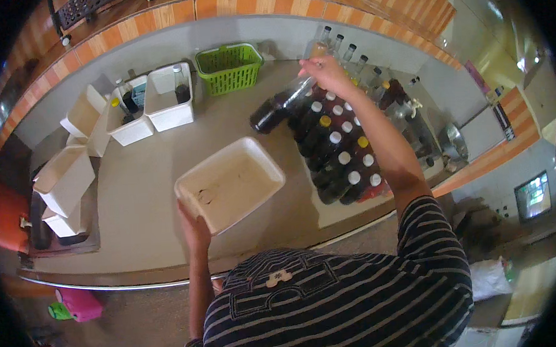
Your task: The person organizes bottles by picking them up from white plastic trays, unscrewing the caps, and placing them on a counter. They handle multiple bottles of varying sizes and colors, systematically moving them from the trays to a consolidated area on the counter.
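My left hand (195,225) grips the near left corner of a white rectangular plastic tub (240,182), whose inside shows a few dark marks. The tub is tilted towards me over the counter. In my right hand (329,74) is the neck end of a clear bottle (281,105) partly filled with dark liquid, leaning with its base to the left. Beneath and beside that arm stand several dark-filled bottles (336,156) in close rows, with white and yellow caps. Farther back are clear bottles (349,52) with dark caps.
Two white tubs (169,118) holding bottles stand by the back wall, beside a green plastic basket (230,74). More white tubs (66,180) are stacked near the sink (90,230) at left. A metal bowl (453,140) sits at the counter's right end. The counter's front edge (137,277) runs before me.
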Demonstrator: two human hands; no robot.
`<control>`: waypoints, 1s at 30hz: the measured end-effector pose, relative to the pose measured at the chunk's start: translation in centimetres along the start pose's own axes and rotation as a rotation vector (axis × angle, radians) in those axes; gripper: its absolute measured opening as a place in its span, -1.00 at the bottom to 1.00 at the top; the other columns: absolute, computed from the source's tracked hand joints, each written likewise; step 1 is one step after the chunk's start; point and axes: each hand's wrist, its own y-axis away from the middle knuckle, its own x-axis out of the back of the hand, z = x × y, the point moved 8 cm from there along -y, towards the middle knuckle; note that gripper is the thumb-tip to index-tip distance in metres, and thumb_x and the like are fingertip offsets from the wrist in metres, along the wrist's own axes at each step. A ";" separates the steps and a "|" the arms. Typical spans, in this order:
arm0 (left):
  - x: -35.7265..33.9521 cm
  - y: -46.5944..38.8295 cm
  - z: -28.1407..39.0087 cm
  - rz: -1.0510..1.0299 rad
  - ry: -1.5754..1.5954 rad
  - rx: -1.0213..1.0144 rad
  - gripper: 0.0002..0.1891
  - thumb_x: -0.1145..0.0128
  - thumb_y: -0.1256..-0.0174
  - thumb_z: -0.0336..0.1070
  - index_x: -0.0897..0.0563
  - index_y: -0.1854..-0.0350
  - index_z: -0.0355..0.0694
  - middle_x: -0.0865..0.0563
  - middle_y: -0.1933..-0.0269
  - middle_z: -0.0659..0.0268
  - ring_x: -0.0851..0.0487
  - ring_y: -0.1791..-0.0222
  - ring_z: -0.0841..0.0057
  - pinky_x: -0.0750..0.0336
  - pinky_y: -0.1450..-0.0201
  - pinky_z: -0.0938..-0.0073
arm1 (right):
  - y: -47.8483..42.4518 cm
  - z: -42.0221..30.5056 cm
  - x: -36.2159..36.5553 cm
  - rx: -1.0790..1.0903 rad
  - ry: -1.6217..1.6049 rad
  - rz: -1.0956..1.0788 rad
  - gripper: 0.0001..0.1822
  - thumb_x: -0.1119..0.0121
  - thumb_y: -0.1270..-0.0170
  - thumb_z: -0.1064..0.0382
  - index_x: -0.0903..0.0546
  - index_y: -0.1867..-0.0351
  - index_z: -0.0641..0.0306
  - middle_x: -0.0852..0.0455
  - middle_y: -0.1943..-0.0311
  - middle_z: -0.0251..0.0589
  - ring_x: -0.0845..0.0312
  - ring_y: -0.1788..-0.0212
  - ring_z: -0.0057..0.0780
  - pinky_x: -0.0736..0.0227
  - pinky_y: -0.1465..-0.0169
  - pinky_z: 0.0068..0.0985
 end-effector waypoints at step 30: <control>16.1 6.3 -7.6 0.601 -0.131 0.227 -0.17 0.19 -0.04 -0.75 -0.10 -0.50 -0.20 -0.20 -0.48 -0.01 -0.14 -0.51 0.14 -0.04 -0.51 0.14 | -16.1 23.0 -0.7 -0.163 0.807 0.260 -0.63 -0.10 -0.24 -0.06 -0.73 0.19 0.15 -0.74 0.28 0.07 -0.69 0.19 0.04 -0.56 0.06 -0.08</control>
